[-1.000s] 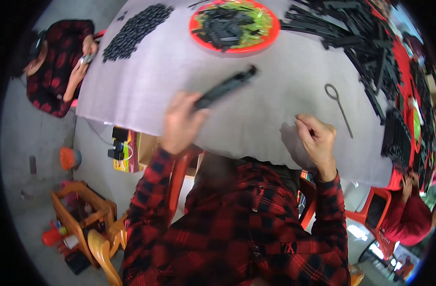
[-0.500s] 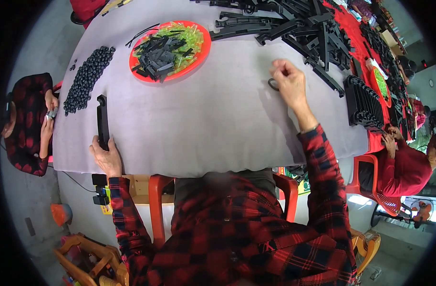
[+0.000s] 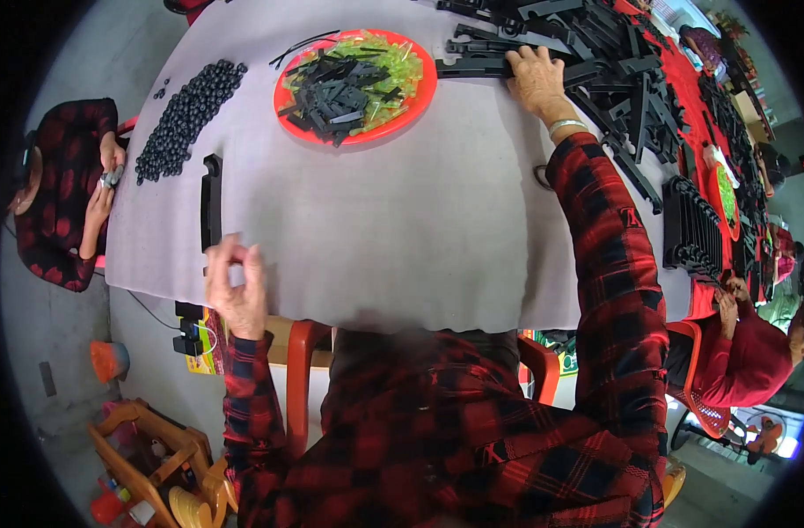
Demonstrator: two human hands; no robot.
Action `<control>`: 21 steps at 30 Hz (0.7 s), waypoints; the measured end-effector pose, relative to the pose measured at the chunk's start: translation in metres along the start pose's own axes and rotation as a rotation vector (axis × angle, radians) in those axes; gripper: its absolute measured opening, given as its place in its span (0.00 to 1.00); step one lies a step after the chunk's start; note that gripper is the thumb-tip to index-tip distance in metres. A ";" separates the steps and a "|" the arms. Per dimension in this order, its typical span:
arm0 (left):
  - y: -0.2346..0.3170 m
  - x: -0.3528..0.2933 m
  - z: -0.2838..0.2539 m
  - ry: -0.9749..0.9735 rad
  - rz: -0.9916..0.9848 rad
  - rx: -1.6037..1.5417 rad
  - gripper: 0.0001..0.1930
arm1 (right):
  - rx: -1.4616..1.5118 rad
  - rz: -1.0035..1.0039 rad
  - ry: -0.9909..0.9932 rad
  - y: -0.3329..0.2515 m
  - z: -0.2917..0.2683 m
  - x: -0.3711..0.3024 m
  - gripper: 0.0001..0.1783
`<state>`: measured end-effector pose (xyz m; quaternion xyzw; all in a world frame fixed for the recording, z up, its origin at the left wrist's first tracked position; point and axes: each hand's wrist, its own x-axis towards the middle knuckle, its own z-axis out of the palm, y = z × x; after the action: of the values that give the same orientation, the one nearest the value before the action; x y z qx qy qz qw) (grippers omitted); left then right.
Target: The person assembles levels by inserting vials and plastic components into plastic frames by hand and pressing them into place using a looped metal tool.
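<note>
From the head camera, my right hand (image 3: pixel 536 77) had travelled further up the grey table (image 3: pixel 402 229) than half a second before: back then it rested near a small wire ring, and now it lay flat on the heap of long black plastic strips (image 3: pixel 613 62), fingers (image 3: pixel 523 56) spread and resting on one strip just right of the red plate (image 3: pixel 283 119). I could not tell whether they had closed on it. That reach suggested I was fetching the next strip.

My left hand (image 3: pixel 237 286) had let go of the long black bar (image 3: pixel 211 201), which it had touched at the table edge a moment earlier. The bar lay alone on the cloth, just above my hand. My left fingers (image 3: pixel 255 268) were curled together, thumb meeting forefinger, holding nothing I could make out.

A pile of small black beads (image 3: pixel 186 114) sat to the left, near another person's hands (image 3: pixel 109 176).
</note>
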<state>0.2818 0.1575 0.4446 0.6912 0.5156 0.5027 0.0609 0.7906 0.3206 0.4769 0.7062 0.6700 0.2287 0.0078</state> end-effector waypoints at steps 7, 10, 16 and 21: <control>0.049 -0.020 0.024 -0.403 -0.021 -0.344 0.14 | 0.295 -0.026 0.068 0.023 -0.048 -0.051 0.20; 0.064 -0.029 0.045 -0.450 -0.068 -0.512 0.18 | 0.443 0.031 0.085 0.004 -0.081 -0.108 0.18; 0.089 -0.022 0.064 -0.434 -0.342 -0.672 0.24 | 0.471 -0.218 0.462 -0.039 -0.117 -0.205 0.19; 0.115 0.009 0.072 -0.703 -0.687 -1.130 0.12 | 0.541 -0.396 0.529 -0.055 -0.111 -0.218 0.19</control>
<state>0.4103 0.1428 0.4846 0.4746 0.3159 0.3930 0.7215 0.7023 0.0861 0.4906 0.4575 0.8075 0.2120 -0.3060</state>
